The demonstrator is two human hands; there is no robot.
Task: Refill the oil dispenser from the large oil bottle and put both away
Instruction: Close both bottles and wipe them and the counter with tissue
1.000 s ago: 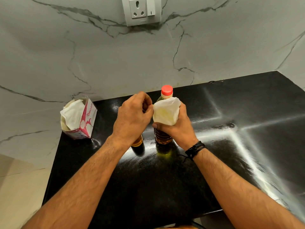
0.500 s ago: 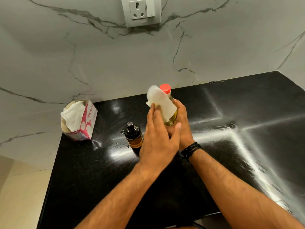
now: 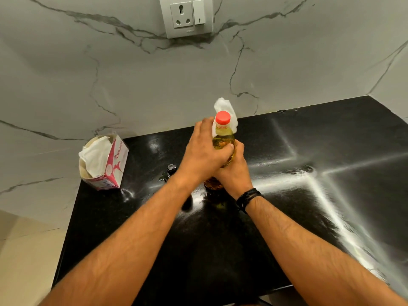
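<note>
The large oil bottle, clear with yellow oil and a red cap, stands on the black counter. My right hand grips its lower body. My left hand wraps around its upper part and presses a white tissue against the far side of the neck. The small oil dispenser stands just left of the bottle. Only its black top shows; my left forearm hides the rest.
An open pink-and-white tissue box stands at the counter's back left corner by the marble wall. A wall socket is above. The counter's left edge drops to a beige floor.
My left hand left the dispenser and came over onto the bottle. The tissue went from my right hand up around the bottle's neck. My right hand slid lower on the bottle.
</note>
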